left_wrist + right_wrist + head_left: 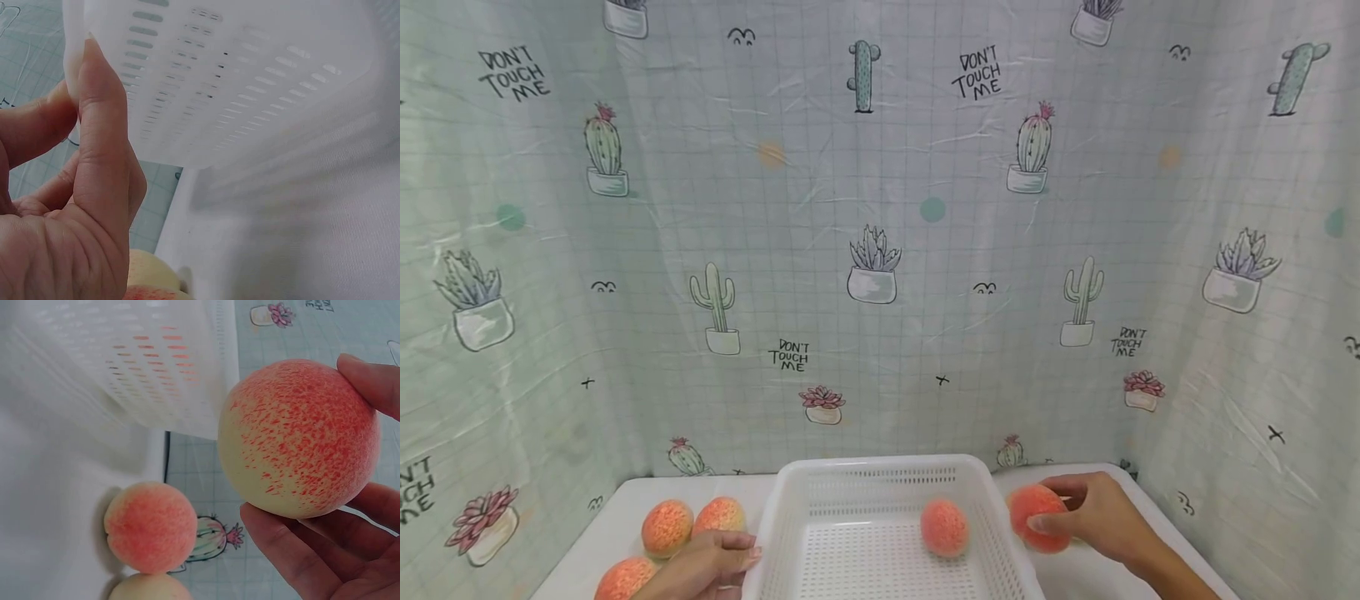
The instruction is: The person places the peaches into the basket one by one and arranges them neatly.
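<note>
A white perforated plastic basket [880, 465] stands at the middle of the table. My left hand [703, 565] pinches its left rim between thumb and fingers, as the left wrist view shows at the basket wall [250, 37]. One red-yellow peach [944, 527] lies inside, towards the right wall. Just outside the basket's right rim, my right hand [1097, 515] holds another peach [300, 437] between thumb and fingertips, raised above the table. Whether that peach touches the rim cannot be told.
Several peaches rest left of the basket, among them one peach [667, 528] beside my left hand. Two more, a red peach [151, 527] and a paler peach [150, 589], sit on the white table [50, 506] at the right. A cactus-print curtain [880, 333] surrounds the table.
</note>
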Motion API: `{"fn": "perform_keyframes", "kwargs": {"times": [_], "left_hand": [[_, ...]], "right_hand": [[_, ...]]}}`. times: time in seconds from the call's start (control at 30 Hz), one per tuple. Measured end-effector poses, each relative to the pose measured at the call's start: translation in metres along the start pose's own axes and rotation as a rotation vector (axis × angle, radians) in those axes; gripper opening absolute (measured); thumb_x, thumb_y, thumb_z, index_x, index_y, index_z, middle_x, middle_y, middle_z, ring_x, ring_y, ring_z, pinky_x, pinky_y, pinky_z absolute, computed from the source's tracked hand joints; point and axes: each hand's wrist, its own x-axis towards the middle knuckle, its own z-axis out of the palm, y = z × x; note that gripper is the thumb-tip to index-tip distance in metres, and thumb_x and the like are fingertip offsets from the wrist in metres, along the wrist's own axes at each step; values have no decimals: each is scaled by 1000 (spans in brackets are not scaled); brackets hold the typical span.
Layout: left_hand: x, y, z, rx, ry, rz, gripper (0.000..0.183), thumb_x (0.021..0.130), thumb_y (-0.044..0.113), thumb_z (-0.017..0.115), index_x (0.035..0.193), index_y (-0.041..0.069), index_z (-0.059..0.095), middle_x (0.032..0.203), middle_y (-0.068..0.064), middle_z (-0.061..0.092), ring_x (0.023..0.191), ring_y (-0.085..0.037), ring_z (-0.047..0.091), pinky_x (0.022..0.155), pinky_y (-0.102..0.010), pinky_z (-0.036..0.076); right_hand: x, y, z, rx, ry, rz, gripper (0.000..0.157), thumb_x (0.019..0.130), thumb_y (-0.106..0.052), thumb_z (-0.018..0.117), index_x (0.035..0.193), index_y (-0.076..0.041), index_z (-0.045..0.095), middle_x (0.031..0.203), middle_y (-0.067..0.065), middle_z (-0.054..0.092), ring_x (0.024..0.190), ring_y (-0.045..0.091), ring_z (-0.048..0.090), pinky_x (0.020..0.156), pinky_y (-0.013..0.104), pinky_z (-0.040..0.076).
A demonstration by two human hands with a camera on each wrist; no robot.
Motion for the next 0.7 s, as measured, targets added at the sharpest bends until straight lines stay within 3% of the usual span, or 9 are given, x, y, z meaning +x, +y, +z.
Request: {"fn": "perform_keyframes", "kwargs": {"times": [0.1, 0.43, 0.7], "left_hand": [[0, 1, 0, 4, 10, -8, 49, 96, 25, 76, 132, -6, 63, 115, -8, 76, 98, -17, 71, 91, -42, 62], [1, -1, -1, 5, 0, -6, 49, 96, 25, 76, 131, -5, 63, 115, -9, 75, 98, -18, 71, 90, -41, 62], [1, -2, -4, 2, -61, 36, 46, 98, 25, 74, 131, -7, 64, 114, -8, 75, 97, -16, 72, 90, -40, 62]], "right_hand": [[2, -3, 3, -18, 3, 5, 57, 79, -29, 91, 125, -1, 73, 106, 7, 80, 86, 17, 73, 73, 35, 62], [3, -7, 10, -2, -46, -142, 50, 78, -25, 90, 120, -1, 76, 105, 8, 80, 84, 17, 74, 71, 29, 59], [9, -13, 17, 13, -84, -120, 48, 81, -28, 88, 121, -4, 76, 107, 6, 79, 87, 18, 72, 73, 31, 61]]}}
